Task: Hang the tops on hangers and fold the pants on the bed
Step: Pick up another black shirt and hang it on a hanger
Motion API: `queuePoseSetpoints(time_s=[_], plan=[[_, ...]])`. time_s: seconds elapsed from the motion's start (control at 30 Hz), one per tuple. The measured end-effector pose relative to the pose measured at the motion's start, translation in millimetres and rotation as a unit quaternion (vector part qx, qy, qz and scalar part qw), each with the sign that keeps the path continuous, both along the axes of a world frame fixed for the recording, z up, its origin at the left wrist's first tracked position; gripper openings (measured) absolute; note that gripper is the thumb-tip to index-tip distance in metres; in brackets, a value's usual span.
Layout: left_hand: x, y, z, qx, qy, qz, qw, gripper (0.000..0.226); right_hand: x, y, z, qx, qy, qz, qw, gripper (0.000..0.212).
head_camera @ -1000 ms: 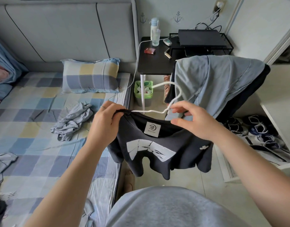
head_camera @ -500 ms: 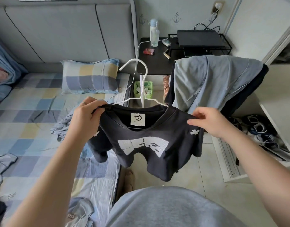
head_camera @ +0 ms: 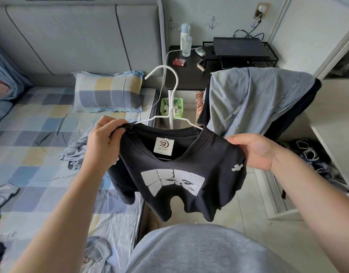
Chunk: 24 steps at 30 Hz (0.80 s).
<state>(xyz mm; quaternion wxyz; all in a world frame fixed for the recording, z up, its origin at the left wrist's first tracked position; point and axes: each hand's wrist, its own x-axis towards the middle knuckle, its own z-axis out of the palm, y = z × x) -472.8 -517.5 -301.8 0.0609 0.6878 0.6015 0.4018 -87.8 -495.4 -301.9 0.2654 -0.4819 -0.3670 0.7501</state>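
**— Where have you got it?**
— Out in front of me. My left hand point(head_camera: 102, 142) pinches one shoulder of the black top point(head_camera: 179, 174) beside the collar. My right hand point(head_camera: 256, 152) is curled round the other shoulder, at the sleeve.

**— And how does it lie?**
— The shoulder line runs straight across from hand to hand. The white hanger point(head_camera: 176, 81) is inside the neck, and its hook stands up and away from me, roughly midway and a shade nearer my left. I'd say that hand frees up first.

**— What's it like to handle?**
— The top is soft, limp knit with a blocky white print and a square label. The hanger is thin, stiff wire.

**— And beyond that?**
— The checked bed point(head_camera: 32, 134) is to my left, with a crumpled grey-blue garment point(head_camera: 75, 152) on it.
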Motion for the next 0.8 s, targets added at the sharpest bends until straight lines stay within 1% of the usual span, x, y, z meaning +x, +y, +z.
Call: queuePoseSetpoints(time_s=[0.03,0.07,0.13,0.17,0.27,0.33,0.47,0.57,0.6,0.73,0.8], plan=[[0.4,0.3,1.2,0.012,0.0,0.001,1.0,0.023,-1.2,-1.0,1.9,-0.019,0.0,0.022,1.0,0.026],[1.1,0.5,2.4,0.026,0.002,0.001,1.0,0.023,-1.8,-1.6,2.9,-0.031,0.002,0.048,0.998,0.036],[3.0,0.6,4.5,0.046,0.007,-0.001,0.999,0.023,-2.8,-3.6,3.4,-0.039,-0.005,0.089,0.995,0.061],[4.1,0.6,5.0,0.048,0.008,-0.002,0.999,0.023,-3.6,-4.6,3.3,-0.038,-0.008,0.105,0.994,0.065],[7.6,0.6,4.8,0.041,0.009,-0.007,0.999,0.023,-8.7,-8.8,3.7,-0.027,-0.004,0.126,0.992,0.054],[9.5,0.4,2.9,0.042,0.013,-0.017,0.999,0.023,-10.3,-10.6,0.7,-0.024,0.026,0.138,0.99,0.058],[12.4,-3.0,1.0,0.042,0.023,-0.03,0.998,0.023,-12.2,-15.9,-9.8,-0.063,0.085,0.168,0.98,0.066],[13.3,-5.9,1.4,0.039,0.019,-0.031,0.999,0.023,-16.8,-19.6,-11.4,-0.052,0.118,0.211,0.969,0.047],[13.3,-6.2,1.3,0.04,0.019,-0.032,0.999,0.023,-18.9,-20.4,-10.0,-0.051,0.125,0.222,0.966,0.045],[12.9,-6.1,0.9,0.04,0.019,-0.037,0.998,0.023,-22.6,-19.2,-9.7,-0.068,0.145,0.207,0.965,0.053],[13.8,-7.1,0.6,0.036,0.018,-0.038,0.998,0.023,-25.3,-20.0,-8.8,-0.065,0.148,0.214,0.963,0.053]])
